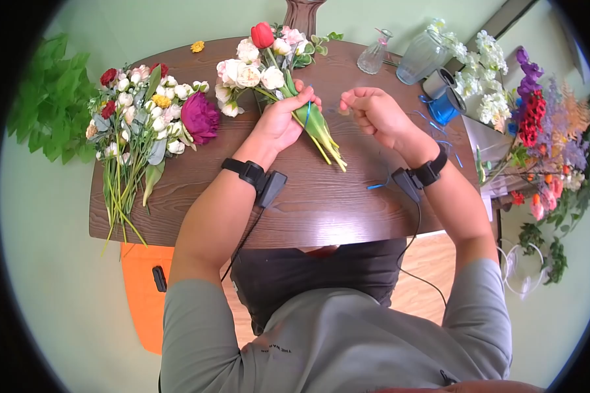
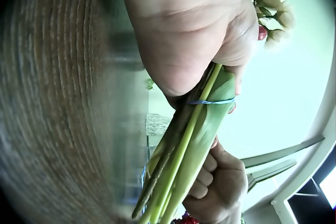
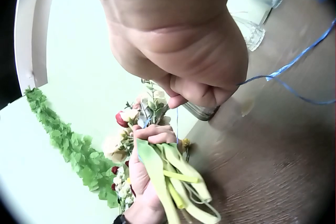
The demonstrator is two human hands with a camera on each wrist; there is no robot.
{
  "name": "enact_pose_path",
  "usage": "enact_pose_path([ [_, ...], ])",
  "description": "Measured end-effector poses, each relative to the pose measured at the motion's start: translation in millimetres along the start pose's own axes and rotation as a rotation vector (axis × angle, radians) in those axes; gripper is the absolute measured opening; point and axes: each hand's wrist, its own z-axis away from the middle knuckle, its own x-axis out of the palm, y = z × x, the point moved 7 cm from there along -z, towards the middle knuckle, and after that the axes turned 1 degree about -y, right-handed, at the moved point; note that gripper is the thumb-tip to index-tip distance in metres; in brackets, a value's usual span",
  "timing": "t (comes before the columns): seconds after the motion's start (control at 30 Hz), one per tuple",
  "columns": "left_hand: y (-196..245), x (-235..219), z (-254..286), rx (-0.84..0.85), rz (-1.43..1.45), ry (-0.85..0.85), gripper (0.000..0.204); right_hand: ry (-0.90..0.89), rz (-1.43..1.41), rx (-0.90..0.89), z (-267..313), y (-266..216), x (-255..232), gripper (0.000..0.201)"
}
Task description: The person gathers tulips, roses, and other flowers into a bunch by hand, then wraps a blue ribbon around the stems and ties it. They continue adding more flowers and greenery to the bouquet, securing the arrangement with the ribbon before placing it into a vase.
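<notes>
My left hand grips a small bouquet by its stems, above the table. It has a red tulip, cream and pink roses and green leaves, with the stem ends pointing toward me. Blue string crosses the stems and a broad leaf just below the left hand. To the right of the stems, my right hand is curled and pinches the string. In the right wrist view a thin strand runs from it toward the bouquet, and a loose blue tail trails from its other side.
Loose flowers lie on the table's left, with a yellow bloom at the back. Glass vases, a blue string spool and string scraps are to the right. More artificial flowers stand beyond the right edge.
</notes>
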Motion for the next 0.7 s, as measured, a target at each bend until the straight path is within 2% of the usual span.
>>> enact_pose_path([
  [0.13, -0.1, -8.8, -1.7, 0.035, -0.031, 0.091, 0.016, -0.025, 0.115, -0.02, 18.8, -12.9, 24.7, 0.016],
  [0.3, 3.6, -11.5, -1.7, 0.105, -0.062, 0.155, 0.018, -0.19, 0.057, 0.012, 39.9, -3.3, 60.4, 0.022],
  [0.53, 11.0, -9.4, -3.1, 0.181, 0.137, 0.06, 0.014, -0.418, -0.036, 0.209, 69.0, 47.8, 115.6, 0.027],
  [0.7, 16.8, -0.1, 0.0, 0.168, 0.241, -0.044, 0.011, -0.518, -0.033, 0.353, 66.1, 82.5, 113.8, 0.028],
])
